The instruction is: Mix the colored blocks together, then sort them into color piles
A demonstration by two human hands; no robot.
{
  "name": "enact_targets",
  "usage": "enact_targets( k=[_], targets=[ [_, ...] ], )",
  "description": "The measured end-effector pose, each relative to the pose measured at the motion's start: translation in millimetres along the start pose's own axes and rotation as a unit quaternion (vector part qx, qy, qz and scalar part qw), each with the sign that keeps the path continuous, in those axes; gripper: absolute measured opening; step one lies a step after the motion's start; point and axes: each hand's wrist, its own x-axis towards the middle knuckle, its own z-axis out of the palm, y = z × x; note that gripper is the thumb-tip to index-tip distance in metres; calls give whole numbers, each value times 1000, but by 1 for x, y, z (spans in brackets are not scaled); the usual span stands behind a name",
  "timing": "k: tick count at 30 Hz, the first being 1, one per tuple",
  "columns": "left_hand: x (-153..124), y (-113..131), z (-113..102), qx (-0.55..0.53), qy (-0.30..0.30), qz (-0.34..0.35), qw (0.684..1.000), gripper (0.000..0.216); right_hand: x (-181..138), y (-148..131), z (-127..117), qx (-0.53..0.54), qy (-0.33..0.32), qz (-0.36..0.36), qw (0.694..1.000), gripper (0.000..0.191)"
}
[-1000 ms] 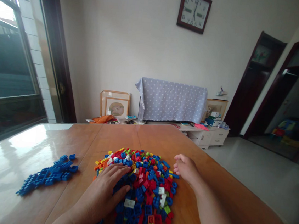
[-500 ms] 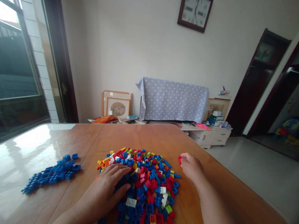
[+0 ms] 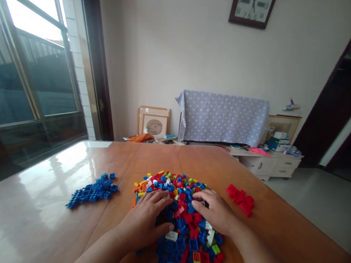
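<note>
Pile of small plastic building blocks (image 3: 194,245), mainly blue and red with white, yellow, orange and green, lies loose on the glossy brown table (image 3: 166,155). Left hand (image 3: 146,216): fingers spread over the pile's left side. Right hand (image 3: 215,212): fingers curved over its right; whether it pinches a block cannot be determined. White cabinet (image 3: 264,168) behind: drawers (image 3: 286,164) closed, contents hidden.

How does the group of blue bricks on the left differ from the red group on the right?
The blue group is all blue; the red group is all red. The blue group covers more table than the red group. The blue group lies left of the mixed pile, the red group right of it. Both lie apart from that pile.
</note>
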Motion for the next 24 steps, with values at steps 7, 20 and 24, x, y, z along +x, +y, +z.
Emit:
enact_targets(
  k=[7,20,24],
  targets=[
    [3,-10,4,12,28,-21,999,41,-4,-24,0,43,-49,-23,998,49],
    [8,-15,0,-107,106,-11,989,24,7,7,17,157,64,49,984,34],
    [8,-15,-1,-127,115,-43,984,24,6,7,17,239,58,65,967,43]
  ],
)
